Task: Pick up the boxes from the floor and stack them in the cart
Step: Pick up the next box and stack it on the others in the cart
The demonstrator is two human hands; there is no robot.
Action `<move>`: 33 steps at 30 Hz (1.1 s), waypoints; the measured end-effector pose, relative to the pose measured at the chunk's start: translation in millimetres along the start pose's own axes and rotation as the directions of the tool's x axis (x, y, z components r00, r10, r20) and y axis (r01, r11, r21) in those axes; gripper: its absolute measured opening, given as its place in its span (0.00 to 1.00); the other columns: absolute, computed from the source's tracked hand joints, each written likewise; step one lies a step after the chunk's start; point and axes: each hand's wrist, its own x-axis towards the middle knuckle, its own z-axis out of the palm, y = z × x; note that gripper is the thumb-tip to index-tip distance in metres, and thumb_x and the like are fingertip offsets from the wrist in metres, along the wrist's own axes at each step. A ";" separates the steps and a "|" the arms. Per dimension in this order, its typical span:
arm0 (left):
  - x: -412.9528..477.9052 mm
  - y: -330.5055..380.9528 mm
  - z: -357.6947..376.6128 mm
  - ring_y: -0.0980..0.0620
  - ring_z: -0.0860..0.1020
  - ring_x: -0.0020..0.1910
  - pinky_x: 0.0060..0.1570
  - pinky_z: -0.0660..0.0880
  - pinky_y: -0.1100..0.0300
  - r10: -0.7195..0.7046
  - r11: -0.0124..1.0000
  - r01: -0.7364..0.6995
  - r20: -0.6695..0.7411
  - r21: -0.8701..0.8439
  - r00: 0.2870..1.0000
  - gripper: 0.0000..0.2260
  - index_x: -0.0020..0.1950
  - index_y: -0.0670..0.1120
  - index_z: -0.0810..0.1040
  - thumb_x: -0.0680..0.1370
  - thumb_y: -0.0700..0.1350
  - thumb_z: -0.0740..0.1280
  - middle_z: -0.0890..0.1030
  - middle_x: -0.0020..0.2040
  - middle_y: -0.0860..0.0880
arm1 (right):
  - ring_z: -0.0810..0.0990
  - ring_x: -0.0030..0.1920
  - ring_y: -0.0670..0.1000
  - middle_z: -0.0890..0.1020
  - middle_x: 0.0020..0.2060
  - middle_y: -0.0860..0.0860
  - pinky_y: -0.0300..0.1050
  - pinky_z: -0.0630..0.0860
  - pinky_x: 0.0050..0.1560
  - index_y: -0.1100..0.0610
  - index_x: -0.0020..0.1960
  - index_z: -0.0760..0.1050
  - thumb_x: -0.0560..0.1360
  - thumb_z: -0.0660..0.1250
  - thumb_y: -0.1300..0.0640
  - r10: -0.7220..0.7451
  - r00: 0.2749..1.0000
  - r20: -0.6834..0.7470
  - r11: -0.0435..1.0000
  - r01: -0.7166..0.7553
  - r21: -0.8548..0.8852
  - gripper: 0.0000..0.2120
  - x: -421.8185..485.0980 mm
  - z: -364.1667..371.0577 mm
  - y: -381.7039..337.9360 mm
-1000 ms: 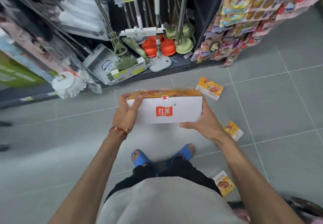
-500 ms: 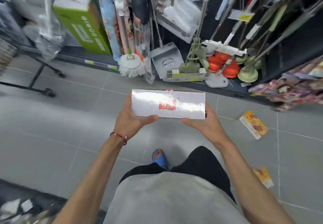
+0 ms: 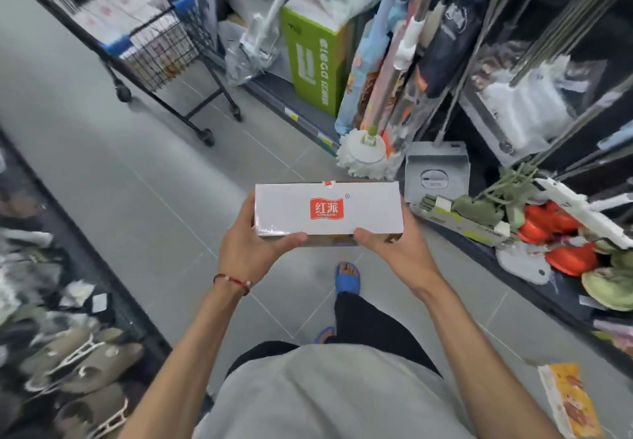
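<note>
The grey tiled floor (image 3: 137, 198) runs ahead of me between shelves of goods. At its far left end stands the black wire cart with blue trim (image 3: 161, 51), on castors, with flat white boxes (image 3: 116, 13) stacked inside it up to the rim. Just right of the cart, on the low shelf, a tall green cardboard carton (image 3: 315, 65) stands upright.

I hold a long white cardboard box with a red label (image 3: 359, 212) level in the air in front of me, above the floor and well apart from the cart. My left hand (image 3: 250, 250) grips its left end, thumb curled along the near bottom edge and fingers wrapped behind. My right hand (image 3: 400, 250) grips the right end the same way.

A flat orange snack box (image 3: 568, 401) lies on the floor at the near right corner. A thin red cord bracelet (image 3: 233, 281) circles my left wrist.
</note>
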 end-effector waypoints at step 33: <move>258.6 -10.8 -156.0 0.62 0.81 0.56 0.46 0.76 0.72 -0.241 0.820 0.004 -0.339 -0.572 0.909 0.23 0.74 0.56 0.69 0.80 0.55 0.66 0.81 0.62 0.55 | 0.80 0.61 0.37 0.81 0.64 0.42 0.33 0.80 0.53 0.44 0.76 0.67 0.68 0.78 0.44 -0.049 0.965 0.257 0.993 0.074 -0.088 0.40 319.6 214.2 -140.4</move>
